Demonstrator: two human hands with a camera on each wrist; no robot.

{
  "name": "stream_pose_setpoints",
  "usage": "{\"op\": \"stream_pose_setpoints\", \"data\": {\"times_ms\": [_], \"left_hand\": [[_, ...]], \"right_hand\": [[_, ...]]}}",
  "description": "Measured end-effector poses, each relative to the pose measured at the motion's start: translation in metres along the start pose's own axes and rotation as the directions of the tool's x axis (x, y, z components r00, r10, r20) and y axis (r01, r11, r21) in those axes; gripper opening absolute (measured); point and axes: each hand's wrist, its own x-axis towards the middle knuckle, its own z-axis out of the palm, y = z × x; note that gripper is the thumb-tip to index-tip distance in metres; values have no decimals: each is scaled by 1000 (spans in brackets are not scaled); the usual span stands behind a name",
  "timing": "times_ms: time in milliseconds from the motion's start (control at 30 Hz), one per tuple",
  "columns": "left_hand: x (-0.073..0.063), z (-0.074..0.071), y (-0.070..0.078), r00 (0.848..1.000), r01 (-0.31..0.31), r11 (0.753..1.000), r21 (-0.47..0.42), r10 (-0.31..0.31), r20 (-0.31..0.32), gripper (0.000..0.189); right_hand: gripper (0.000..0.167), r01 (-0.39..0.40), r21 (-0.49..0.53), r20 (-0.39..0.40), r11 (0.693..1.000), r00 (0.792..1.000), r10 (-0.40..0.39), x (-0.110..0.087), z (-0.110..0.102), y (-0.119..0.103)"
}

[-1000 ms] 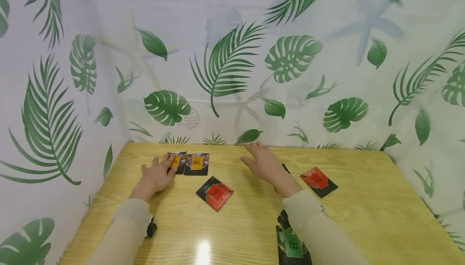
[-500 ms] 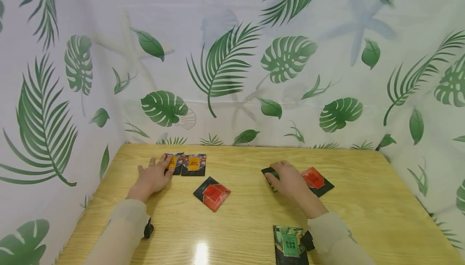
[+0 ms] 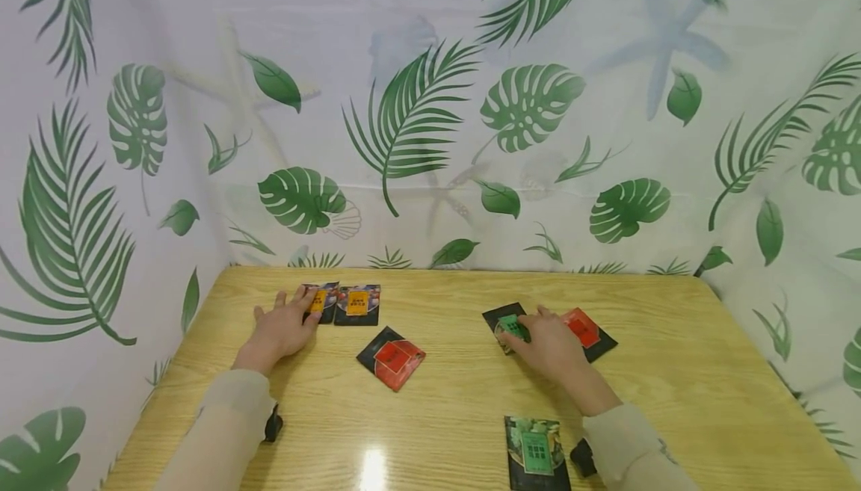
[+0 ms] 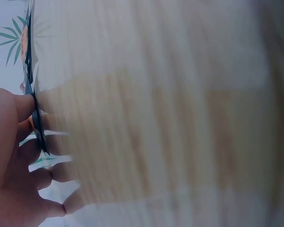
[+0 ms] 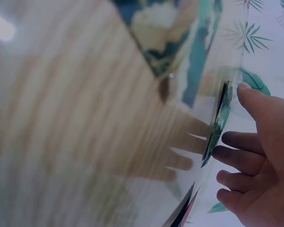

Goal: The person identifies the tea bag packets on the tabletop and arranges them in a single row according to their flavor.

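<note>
In the head view my left hand (image 3: 279, 334) rests with spread fingers on the left edge of a black packet with an orange label (image 3: 326, 306). A matching orange-label packet (image 3: 358, 304) lies right beside it. My right hand (image 3: 553, 349) is at a black packet with a green label (image 3: 506, 319), thumb and fingertips over its right side. In the right wrist view the fingers are loosely extended, fingertips close to that thin packet (image 5: 219, 124). A red-and-black packet (image 3: 588, 332) lies just right of the right hand, partly covered by it.
Another red-and-black packet (image 3: 392, 359) lies turned at an angle mid-table. A second green-label packet (image 3: 537, 455) lies near the front, beside the right sleeve. The wooden table (image 3: 430, 416) meets a leaf-print cloth (image 3: 417, 237) at its back edge.
My right hand has come from the back middle rightward and toward me to the far green-label packet, uncovering more of it lately. The left hand stays on the orange-label packet.
</note>
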Motion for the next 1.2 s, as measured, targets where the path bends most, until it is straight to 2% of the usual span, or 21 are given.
{"op": "stream_pose_setpoints", "data": {"times_ms": [167,300,433,500,600,733,800,933,1067,1200], "left_hand": [[3,-1,0,1000,-5,1000,2,5,2,63],[6,-2,-1,1000,-13,1000,5,13,-5,63],[7,-3,0,1000,-14,1000,5,14,-1,62],[8,-4,0,1000,-13,1000,5,13,3,63],[9,-4,0,1000,-16,1000,3,16,6,63],[11,-3,-1,1000,-17,1000,1,17,5,62],[13,-3,-1,1000,-14,1000,3,14,7,62],[15,-4,-2,1000,-11,1000,9,11,13,62],[16,-6,-4,1000,-12,1000,7,11,20,63],[17,-5,-6,1000,-14,1000,7,14,24,63]], "right_hand": [[56,25,-15,10,1000,1000,-25,1,1,0],[44,104,-15,1,994,995,-104,4,1,-2],[46,176,-60,7,982,984,-176,7,2,-5],[51,186,-86,9,979,982,-186,8,3,-7],[48,151,-83,-16,985,988,-153,10,4,-11],[36,46,-47,-84,998,995,-50,11,6,-15],[42,-6,-43,-102,999,995,1,12,7,-18],[59,-63,-101,-83,993,995,54,17,10,-23],[65,-55,-163,-57,985,997,46,22,13,-28],[61,27,-145,3,989,1000,-27,24,13,-33]]}}
